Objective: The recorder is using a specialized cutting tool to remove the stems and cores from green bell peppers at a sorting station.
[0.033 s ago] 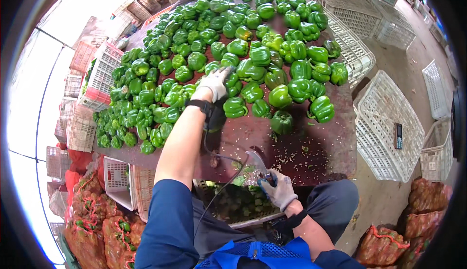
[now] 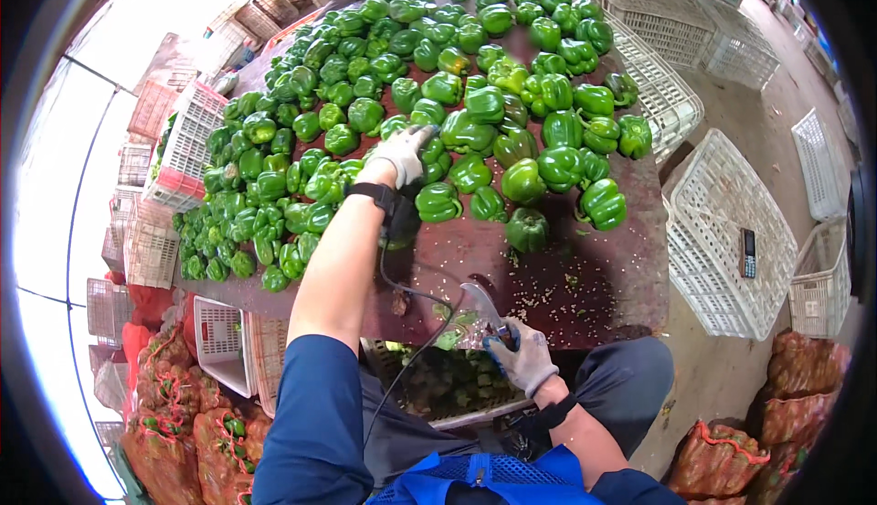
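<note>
Below the table's near edge, a pale crate [image 2: 480, 416] holds dark green matter, too shaded to tell apart. To the left, a white crate with a red band [image 2: 183, 148] has green contents showing at its side; bulging red mesh sacks [image 2: 219, 441] contain green and reddish pieces. To the right, a white crate [image 2: 731, 203] bears a dark phone [image 2: 748, 254] on its flat, perforated upper face, and further filled sacks [image 2: 717, 459] rest on the floor.

The right hand [image 2: 528, 356], near the front edge of the table [image 2: 639, 272], is closed around the handle of a knife [image 2: 484, 306]. The knife's long axis runs obliquely, its tip directed away from the person and to the left. The left hand [image 2: 399, 153] extends over the table among green peppers [image 2: 468, 132], fingers forward and touching them; whether it grasps one cannot be told. The peppers lie in varied directions across the table; the one at the right front [image 2: 603, 205] lies on its side, its long axis roughly crosswise.

The peppers are glossy, lobed and blocky. The blade is thin, curved and shiny. Pale fabric gloves cover both hands. The tabletop is dull reddish brown, scattered with small pale seeds [image 2: 530, 304].
</note>
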`<state>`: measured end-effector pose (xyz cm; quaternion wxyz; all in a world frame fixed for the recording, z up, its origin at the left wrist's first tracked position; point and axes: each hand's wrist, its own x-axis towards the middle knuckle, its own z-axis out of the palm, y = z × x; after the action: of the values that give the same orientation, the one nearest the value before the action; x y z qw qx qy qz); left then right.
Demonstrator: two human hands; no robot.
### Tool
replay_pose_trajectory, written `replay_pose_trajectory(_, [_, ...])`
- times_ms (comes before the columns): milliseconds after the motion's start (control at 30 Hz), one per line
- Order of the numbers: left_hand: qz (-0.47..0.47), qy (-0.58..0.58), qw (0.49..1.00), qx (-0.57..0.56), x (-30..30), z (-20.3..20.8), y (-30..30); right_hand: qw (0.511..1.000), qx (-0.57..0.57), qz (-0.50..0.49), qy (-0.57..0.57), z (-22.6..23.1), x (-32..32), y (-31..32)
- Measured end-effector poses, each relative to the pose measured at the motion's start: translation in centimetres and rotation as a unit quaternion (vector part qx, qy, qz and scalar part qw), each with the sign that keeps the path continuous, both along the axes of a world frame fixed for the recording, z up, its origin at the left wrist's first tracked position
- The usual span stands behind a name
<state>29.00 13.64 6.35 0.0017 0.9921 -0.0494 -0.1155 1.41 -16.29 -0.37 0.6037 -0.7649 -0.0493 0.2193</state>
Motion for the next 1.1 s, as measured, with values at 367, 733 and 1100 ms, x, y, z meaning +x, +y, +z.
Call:
replay_pose_trajectory(367, [-0.022, -0.251, 0.955, -0.157, -4.6, 0.0, 1.1, 0.997, 0.038, -0.062, -0.039, -0.1, -0.1, -0.4])
replay_pose_trajectory(733, [0.149, -0.171, 0.869, -0.440, -25.2, -1.5, -7.8, 0.991, 0.047, -0.070, -0.108, 0.6, -0.5, -0.3])
replay_pose_trajectory(1100, [0.124, -0.243, 0.890, -0.365, -29.8, -6.1, -10.7, 0.979, -0.128, 0.003, -0.158, -0.5, -0.4, 0.4])
